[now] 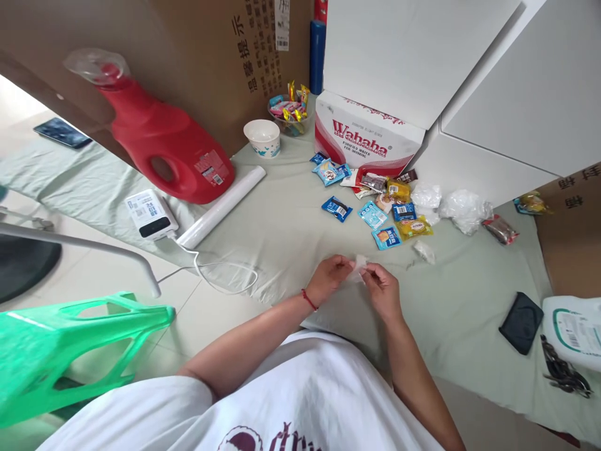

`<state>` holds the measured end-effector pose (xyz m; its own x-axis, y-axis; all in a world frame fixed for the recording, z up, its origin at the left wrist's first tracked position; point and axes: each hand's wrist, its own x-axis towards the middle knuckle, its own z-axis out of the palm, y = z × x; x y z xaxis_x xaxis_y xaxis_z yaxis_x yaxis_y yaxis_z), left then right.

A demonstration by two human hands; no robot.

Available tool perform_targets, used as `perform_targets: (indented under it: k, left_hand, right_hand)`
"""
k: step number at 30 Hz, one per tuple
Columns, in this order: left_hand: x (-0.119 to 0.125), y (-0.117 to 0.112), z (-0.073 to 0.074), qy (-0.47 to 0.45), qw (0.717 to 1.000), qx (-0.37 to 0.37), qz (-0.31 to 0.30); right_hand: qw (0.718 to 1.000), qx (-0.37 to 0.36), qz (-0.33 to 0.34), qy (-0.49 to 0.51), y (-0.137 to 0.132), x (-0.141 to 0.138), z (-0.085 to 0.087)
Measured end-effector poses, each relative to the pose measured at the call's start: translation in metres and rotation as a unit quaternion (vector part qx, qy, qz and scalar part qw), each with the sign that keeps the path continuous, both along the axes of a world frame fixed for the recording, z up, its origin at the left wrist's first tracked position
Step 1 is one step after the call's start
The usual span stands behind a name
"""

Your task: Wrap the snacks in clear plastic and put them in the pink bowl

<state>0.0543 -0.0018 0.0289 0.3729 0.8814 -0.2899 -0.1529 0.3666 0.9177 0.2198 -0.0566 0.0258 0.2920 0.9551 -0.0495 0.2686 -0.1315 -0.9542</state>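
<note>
In front of my body, my left hand [334,275] and my right hand [381,287] pinch a small piece of thin, whitish see-through plastic [359,268] between them. A red cord is around my left wrist. Just beyond my hands lie several wrapped snack packets, among them a light blue packet [387,237], a yellow packet [416,228] and a dark blue packet [337,208]. To the right of these is a small crumpled clear wrapper [424,251]. Behind it sit larger bunched clear plastic bags [462,208].
A Wahaba-style white and red carton [369,138] stands behind the packets. At left are a paper bowl [263,138], a candy bowl [291,116], a red detergent bottle [164,138], a white roll [223,207] and a green stool [84,351]. A black pouch [521,322] lies right.
</note>
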Motion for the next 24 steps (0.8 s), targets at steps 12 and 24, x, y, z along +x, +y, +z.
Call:
perform_targets:
  k: [12, 24]
  left_hand:
    - [0.003, 0.003, 0.003, 0.011, 1.0, -0.026, 0.013]
    - [0.0, 0.007, -0.005, -0.087, 0.986, -0.126, 0.068]
  right_hand:
    - [0.995, 0.006, -0.094, 0.01, -0.025, 0.015, -0.007]
    - [0.984, 0.025, -0.089, -0.152, -0.037, 0.031, -0.004]
